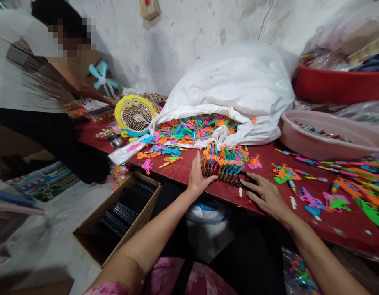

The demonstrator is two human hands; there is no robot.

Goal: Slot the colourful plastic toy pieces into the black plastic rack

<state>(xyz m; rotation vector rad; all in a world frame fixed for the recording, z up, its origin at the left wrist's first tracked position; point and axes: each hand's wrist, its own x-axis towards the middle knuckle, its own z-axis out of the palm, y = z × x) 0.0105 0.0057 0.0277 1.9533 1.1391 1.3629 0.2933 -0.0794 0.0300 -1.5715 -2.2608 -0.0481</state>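
Observation:
A black plastic grid rack (236, 180) lies at the table's front edge, filled with rows of small orange, green and blue plastic toys (223, 162). My left hand (198, 177) is at its left end, fingers stretched upward and thumb spread along the front of the toys. At the right end, my right hand (262, 191) has its fingers on the bare part of the rack. Behind the rack, a big white sack (232, 82) gapes open, showing many loose toys (195, 128) of the same kind. An orange and pink toy (254, 162) lies just right of the filled rows.
Loose toys and thin sticks (346, 168) litter the red table (331, 229) at right. A pink basin (325, 151) and a red tub (340, 86) stand behind. A yellow fan (135, 116) sits left. Below, a cardboard box (146, 205) holds black racks. A co-worker (29, 69) leans at far left.

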